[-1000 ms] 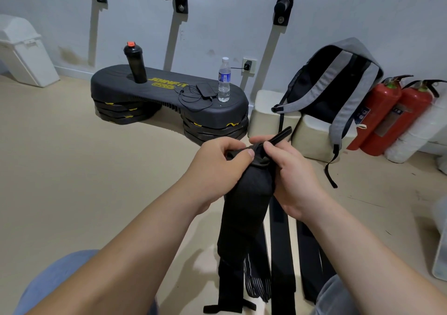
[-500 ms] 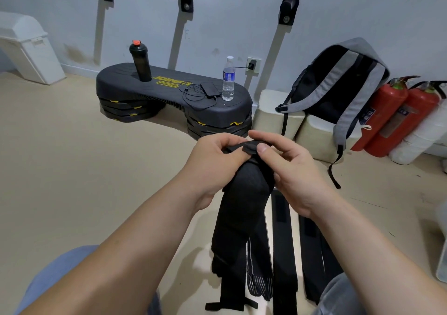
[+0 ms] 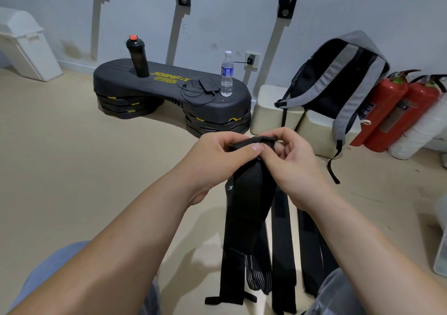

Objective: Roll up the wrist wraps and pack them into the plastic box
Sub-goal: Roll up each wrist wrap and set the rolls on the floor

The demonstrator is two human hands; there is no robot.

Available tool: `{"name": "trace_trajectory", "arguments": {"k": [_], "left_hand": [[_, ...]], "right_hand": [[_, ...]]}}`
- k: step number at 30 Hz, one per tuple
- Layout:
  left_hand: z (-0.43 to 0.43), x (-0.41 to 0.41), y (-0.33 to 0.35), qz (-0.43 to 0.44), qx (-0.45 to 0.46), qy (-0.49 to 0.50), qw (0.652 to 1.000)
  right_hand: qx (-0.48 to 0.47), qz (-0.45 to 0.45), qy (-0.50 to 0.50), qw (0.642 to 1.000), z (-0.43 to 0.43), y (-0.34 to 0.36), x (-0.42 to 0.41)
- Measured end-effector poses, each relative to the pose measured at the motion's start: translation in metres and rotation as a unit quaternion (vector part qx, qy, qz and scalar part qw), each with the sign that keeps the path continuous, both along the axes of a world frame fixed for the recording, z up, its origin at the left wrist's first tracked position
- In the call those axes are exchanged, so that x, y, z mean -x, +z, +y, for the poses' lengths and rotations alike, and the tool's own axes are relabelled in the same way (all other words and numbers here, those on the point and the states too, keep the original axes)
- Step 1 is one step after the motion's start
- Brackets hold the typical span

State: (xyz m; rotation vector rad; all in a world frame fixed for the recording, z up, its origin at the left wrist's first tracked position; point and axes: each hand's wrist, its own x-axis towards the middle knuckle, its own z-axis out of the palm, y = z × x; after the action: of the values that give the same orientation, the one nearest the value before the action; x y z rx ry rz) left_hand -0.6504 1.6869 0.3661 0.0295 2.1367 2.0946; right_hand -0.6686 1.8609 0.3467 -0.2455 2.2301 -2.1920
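The left hand (image 3: pixel 222 155) and right hand (image 3: pixel 290 160) each pinched the top end of one black wrist wrap (image 3: pixel 249 198) held between them, thumbs pressing the folded edge, neither hand nearer. Its long axis hung straight down from the hands toward the floor (image 3: pixel 72 169) (a soft, matte, limp woven strip). More flat black wraps (image 3: pixel 283 242) lay lengthwise beneath the right wrist.

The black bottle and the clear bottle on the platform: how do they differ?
The black bottle is opaque and wider, with an orange cap; the clear bottle is see-through and slimmer, with a white cap and blue label. The black bottle stands near the left end of the platform, the clear bottle near its right. Both stand upright.
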Motion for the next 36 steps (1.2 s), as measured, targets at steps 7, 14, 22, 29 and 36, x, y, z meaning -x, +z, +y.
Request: {"name": "trace_trajectory", "arguments": {"k": [7, 14, 22, 29, 36], "left_hand": [[-0.002, 0.0, -0.004, 0.03, 0.106, 0.001, 0.994], [-0.003, 0.003, -0.006, 0.119, 0.153, 0.061, 0.979], [-0.006, 0.002, -0.01, 0.282, 0.24, 0.085, 0.925], [-0.013, 0.006, -0.017, 0.32, 0.257, 0.049, 0.911], [-0.008, -0.006, 0.006, 0.048, 0.06, 0.056, 0.995]], "right_hand": [[-0.058, 0.045, 0.009, 0.997, -0.003, -0.004, -0.001], [0.056, -0.085, 0.084, 0.991, 0.002, 0.007, -0.006], [0.18, -0.134, 0.095, 0.97, -0.007, 0.008, -0.01], [0.187, -0.135, 0.069, 0.97, -0.007, 0.002, -0.009], [0.139, -0.082, 0.08, 0.984, -0.003, 0.003, -0.005]]}}
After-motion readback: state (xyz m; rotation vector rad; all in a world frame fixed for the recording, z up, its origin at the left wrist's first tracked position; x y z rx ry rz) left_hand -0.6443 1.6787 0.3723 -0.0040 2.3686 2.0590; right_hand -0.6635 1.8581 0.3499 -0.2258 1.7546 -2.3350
